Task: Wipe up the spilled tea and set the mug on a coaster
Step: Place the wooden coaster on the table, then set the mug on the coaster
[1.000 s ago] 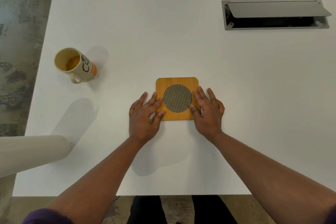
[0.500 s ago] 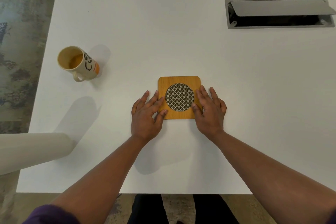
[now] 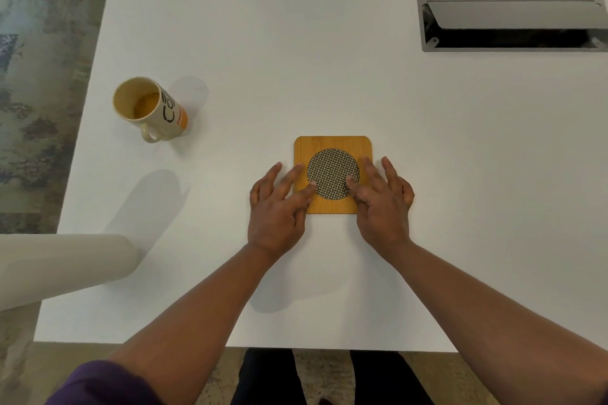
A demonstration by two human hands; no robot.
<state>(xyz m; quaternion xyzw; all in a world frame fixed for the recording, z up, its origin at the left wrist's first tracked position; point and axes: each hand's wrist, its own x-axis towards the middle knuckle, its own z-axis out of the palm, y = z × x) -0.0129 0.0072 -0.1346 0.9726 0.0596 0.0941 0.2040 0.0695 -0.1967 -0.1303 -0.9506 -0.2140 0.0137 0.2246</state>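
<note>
At the centre of the white desk (image 3: 329,76), in the head view, both hands are down on the bamboo coaster (image 3: 333,142). The left hand (image 3: 278,207) lies flat with its fingers spread and straight, fingertips resting on the coaster's left edge and the rim of its woven round insert (image 3: 333,168). The right hand (image 3: 383,204) mirrors it on the other side, fingers spread and straight, tips on the right part of the insert and the coaster's right edge. Neither hand pinches or curls around anything; the fingers simply rest on top.

Far out to the left of the left hand and further from the person, the cream mug (image 3: 149,108) stands on the desk with some tea in it, well apart from the coaster, handle toward the person. Left of the left forearm, a pale roll (image 3: 62,270) reaches over the desk's edge. Beyond the right hand, at the far right, a metal cable hatch (image 3: 513,23) is set in the desk with its flap open.
</note>
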